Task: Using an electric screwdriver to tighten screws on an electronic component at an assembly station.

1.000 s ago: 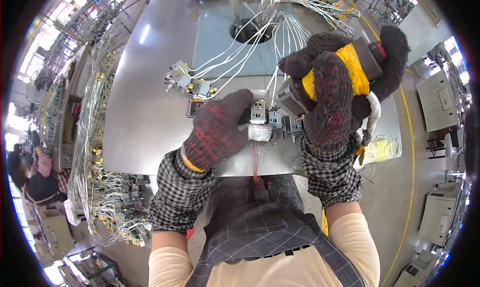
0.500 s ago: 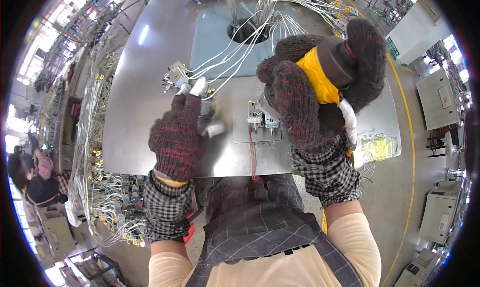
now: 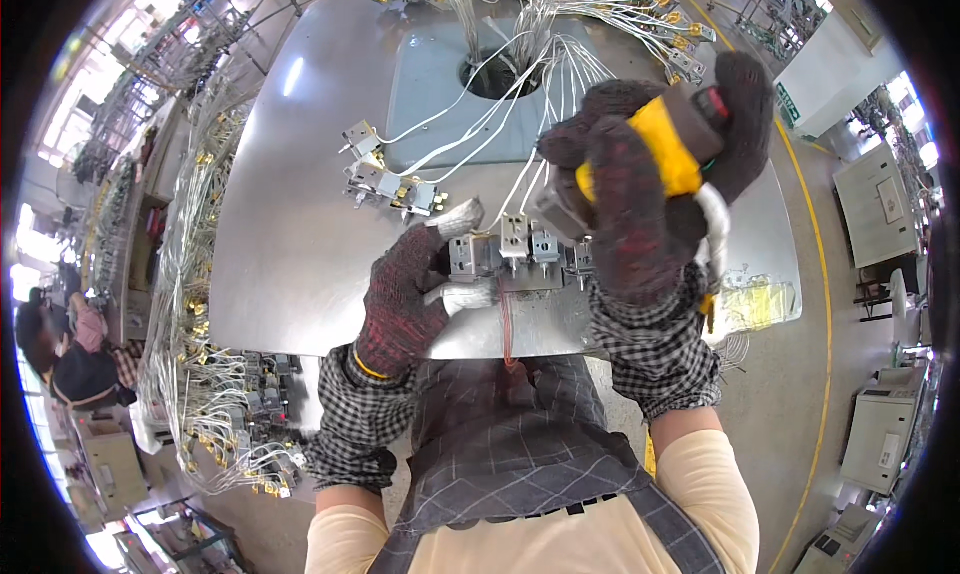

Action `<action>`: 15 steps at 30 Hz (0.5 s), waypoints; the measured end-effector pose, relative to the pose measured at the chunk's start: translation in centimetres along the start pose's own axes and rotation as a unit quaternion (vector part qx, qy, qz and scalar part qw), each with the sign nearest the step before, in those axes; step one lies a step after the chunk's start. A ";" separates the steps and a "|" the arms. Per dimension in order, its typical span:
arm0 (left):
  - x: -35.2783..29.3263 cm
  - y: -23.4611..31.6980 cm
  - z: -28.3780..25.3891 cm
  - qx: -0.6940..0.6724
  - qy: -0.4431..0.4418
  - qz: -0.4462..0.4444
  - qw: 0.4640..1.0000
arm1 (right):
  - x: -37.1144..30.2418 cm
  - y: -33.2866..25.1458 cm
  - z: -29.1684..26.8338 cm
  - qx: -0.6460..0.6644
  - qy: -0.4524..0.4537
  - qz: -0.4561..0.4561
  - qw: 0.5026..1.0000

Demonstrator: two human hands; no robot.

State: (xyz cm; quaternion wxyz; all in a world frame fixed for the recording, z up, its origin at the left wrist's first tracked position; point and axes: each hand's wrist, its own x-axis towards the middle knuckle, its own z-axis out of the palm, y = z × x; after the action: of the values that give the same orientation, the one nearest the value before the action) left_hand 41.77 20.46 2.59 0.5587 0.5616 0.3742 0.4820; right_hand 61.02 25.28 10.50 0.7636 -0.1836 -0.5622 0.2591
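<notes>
My left hand (image 3: 405,299), in a dark knitted glove with white-wrapped fingertips, grips a small square metal housing (image 3: 463,258) between thumb and fingers near the table's front edge. Right of it, more metal housings (image 3: 514,236) with white wires sit on a small plate; a reddish-brown cable (image 3: 506,324) runs from there over the edge. My right hand (image 3: 630,209), also gloved, is wrapped round a yellow and dark power tool (image 3: 668,146), held above the table to the right; its tip is hidden. Several wired housings (image 3: 390,189) lie to the left.
White wires (image 3: 480,124) fan out of a round hole (image 3: 500,77) in the metal table (image 3: 275,234). Yellow-tipped connectors (image 3: 660,19) line the far edge. Bundled harnesses (image 3: 185,274) hang at the left, where another person (image 3: 85,364) is. Grey cabinets (image 3: 885,209) stand at the right.
My left hand has moved right and nearer, from the left group of wired housings to the metal housing by the plate. The power tool in my right hand has tilted and shifted slightly right.
</notes>
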 end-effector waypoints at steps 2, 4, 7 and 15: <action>2.0 2.4 1.5 0.365 -0.050 0.227 0.901 | 1.1 0.5 -2.7 0.000 0.023 -0.019 1.000; 2.9 1.9 1.7 0.367 -0.041 0.150 0.917 | 1.9 -0.4 -2.1 0.071 0.036 -0.067 0.995; 3.6 2.1 1.5 0.319 -0.050 0.089 0.942 | 2.0 -0.4 -2.8 0.123 0.007 -0.029 0.992; 4.4 3.1 2.6 0.433 -0.044 0.035 0.899 | 0.1 -0.1 -1.4 0.030 -0.038 0.007 0.999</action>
State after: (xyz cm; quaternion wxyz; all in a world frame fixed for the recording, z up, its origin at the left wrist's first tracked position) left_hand 44.97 23.67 6.46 0.2587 0.7813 0.5017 0.2663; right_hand 62.42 25.30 10.23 0.7450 -0.1547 -0.5817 0.2874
